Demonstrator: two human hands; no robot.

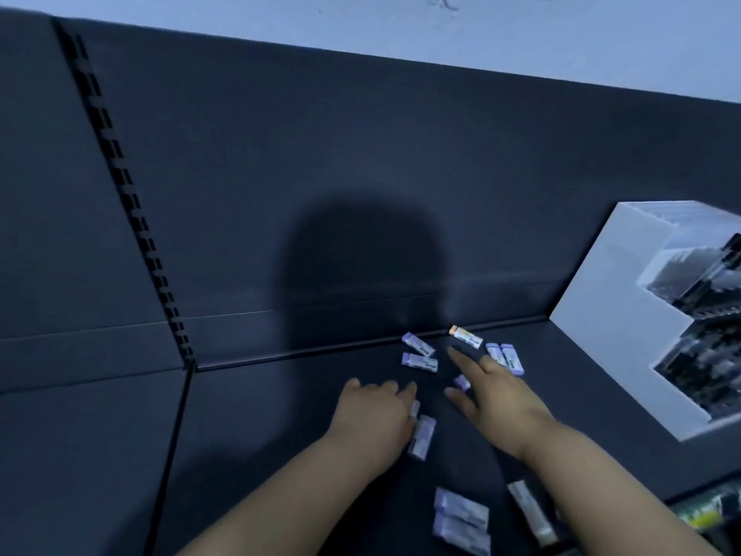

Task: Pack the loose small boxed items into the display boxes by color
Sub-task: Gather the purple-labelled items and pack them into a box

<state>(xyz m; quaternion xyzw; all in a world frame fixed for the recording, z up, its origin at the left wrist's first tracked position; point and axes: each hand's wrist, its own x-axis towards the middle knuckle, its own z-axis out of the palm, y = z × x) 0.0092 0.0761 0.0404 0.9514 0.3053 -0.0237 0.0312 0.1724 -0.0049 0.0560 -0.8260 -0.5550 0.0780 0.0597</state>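
Observation:
Several small purple-and-white boxes lie loose on the dark shelf [280, 415]. Two purple boxes [419, 354] sit near the back edge, two more [506, 357] to their right, and an orange-tipped box [465, 336] lies against the back wall. My left hand [375, 419] rests palm down with curled fingers holding a purple box [422, 437] at its right side. My right hand [495, 391] reaches forward with fingers spread, hovering over a small purple box [462, 382]. Three more boxes [461, 519] lie near my forearms.
A white stepped display box [613, 315] stands at the right, filled with dark items. A slim box [531, 511] lies by my right forearm. The shelf's back panel rises behind, with a slotted upright [120, 186] at the left. More goods [709, 511] show at the lower right.

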